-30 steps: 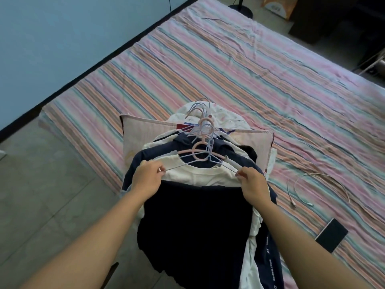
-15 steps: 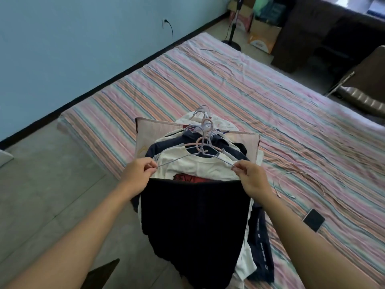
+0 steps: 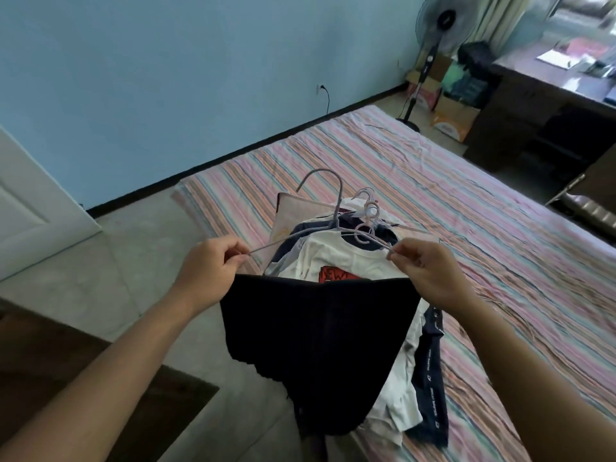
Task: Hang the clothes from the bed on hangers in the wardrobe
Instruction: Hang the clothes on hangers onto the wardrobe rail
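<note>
Both hands hold one pale lilac hanger [image 3: 336, 225] up in front of the person, above the near corner of the striped bed [image 3: 500, 261]. The left hand [image 3: 210, 265] pinches the hanger's left end between thumb and curled fingers; the right hand [image 3: 430, 271] pinches its right end the same way. A dark navy garment [image 3: 316, 348] hangs from the hanger's lower bar, stretched flat between the two hands and drooping toward the floor. The hanger's hook rises at the far side, curving left.

Behind the held garment a pile of clothes [image 3: 346, 261] lies on the bed, already on hangers whose pink and lilac hooks cluster at the far end. The top piece is a white T-shirt [image 3: 350, 258] with a red printed patch, partly hidden by the navy garment. Dark blue pieces show beneath it, and one dark piece with white lettering [image 3: 430, 368] trails over the near right side. A pale pillow [image 3: 290, 211] sits under the far left of the pile.

Far right, a standing fan [image 3: 433, 38] is beside cardboard boxes [image 3: 450, 118], and a dark bench [image 3: 550, 88] carries papers. A white door [image 3: 30, 201] stands at the left against the blue wall [image 3: 200, 78].
</note>
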A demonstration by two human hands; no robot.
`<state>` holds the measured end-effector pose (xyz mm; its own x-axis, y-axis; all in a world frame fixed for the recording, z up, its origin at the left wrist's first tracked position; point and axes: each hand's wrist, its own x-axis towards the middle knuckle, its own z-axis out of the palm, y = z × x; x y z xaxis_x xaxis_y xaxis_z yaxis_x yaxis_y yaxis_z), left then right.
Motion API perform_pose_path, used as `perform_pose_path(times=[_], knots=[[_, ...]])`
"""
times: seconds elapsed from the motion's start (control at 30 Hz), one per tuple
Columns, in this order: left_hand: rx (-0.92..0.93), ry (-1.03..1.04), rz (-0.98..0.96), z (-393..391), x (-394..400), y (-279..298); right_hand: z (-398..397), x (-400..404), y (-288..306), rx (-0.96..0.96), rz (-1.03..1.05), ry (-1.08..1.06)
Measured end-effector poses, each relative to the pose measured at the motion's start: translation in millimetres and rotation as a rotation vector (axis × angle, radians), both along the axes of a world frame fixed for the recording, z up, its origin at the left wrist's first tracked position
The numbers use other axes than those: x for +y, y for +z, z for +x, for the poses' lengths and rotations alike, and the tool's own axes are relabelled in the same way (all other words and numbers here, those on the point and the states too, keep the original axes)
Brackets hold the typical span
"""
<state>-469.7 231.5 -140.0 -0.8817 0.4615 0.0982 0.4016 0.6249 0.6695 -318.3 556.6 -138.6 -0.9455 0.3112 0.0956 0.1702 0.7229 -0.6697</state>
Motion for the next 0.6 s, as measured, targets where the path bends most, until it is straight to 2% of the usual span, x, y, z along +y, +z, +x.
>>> perform_pose_path(times=[0.13, 0.33, 0.6], knots=[[0.067, 0.030, 0.084, 31, -45, 53, 2, -29, 59, 0.035, 0.014, 0.098], [0.060, 0.145, 0.289, 65, -111, 104, -6, -75, 134, 0.092, 0.074, 0.262], [0.228, 0.263, 0.406, 112, -174, 170, -37, -138, 193, 0.247, 0.064, 0.427]])
